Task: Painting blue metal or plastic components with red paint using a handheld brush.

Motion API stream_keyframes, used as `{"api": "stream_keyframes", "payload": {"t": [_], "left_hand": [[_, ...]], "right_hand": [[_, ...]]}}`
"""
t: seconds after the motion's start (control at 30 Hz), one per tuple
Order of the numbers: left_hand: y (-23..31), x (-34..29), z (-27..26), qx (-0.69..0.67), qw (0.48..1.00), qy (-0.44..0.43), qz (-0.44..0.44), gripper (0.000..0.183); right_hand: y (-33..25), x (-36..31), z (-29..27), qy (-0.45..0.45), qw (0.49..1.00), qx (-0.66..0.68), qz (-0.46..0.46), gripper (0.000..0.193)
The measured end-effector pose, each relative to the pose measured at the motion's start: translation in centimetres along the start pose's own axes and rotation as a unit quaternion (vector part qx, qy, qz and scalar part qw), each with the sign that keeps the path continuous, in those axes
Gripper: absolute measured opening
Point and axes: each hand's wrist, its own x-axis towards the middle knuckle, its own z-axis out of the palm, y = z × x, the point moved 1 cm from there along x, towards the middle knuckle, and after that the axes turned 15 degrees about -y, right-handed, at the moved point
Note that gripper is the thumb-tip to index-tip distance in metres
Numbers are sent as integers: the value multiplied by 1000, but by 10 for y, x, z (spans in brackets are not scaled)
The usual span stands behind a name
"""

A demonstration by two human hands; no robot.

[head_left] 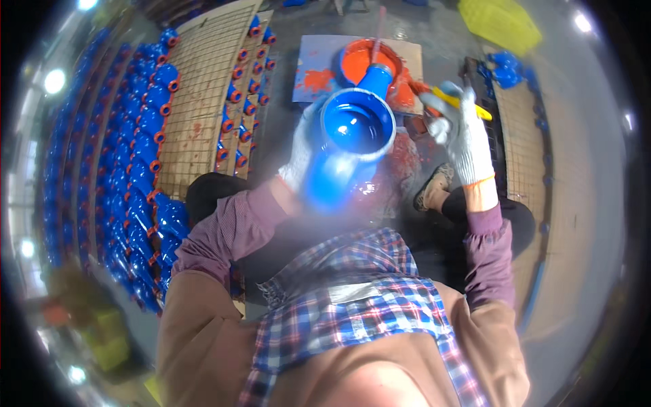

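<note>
While the gloved left hand (298, 152) clamps one blue cast pipe fitting (346, 152) with its flange mouth tilted up — open to the brush — the gloved right hand (461, 132) pinches one yellow-handled paintbrush (461, 102) beside it. One orange paint tub (369, 61) sits just behind; finished fittings (135, 169) — too many to count — line the mesh racks (196, 102) at left.

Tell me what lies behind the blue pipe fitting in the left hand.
Behind the blue pipe fitting sits a basin of orange paint on a paint-smeared board, a stick standing in it. The fitting's far end covers the basin's near rim.
</note>
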Motion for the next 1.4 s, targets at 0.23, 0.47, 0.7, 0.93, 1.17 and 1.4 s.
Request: {"api": "stream_keyframes", "payload": {"t": [0.23,0.47,0.7,0.93,1.17,1.4], "left_hand": [[36,-15,7,384,920,71,37,56],[34,-27,-41,216,966,137,31,75],[41,-33,-56,578,808,115,11,79],[35,-33,-77,190,969,151,47,83],[43,-19,-37,-126,983,114,68,84],[50,-23,-49,-83,989,100,67,80]], "right_hand": [[55,-5,-21,112,989,96,-27,64],[44,29,2,155,975,-146,-60,25],[62,81,-17,177,953,-238,-67,24],[85,112,-28,170,848,-492,-101,32],[106,131,-47,145,786,-592,-102,32],[81,103,-44,185,815,-539,-108,36]]}}
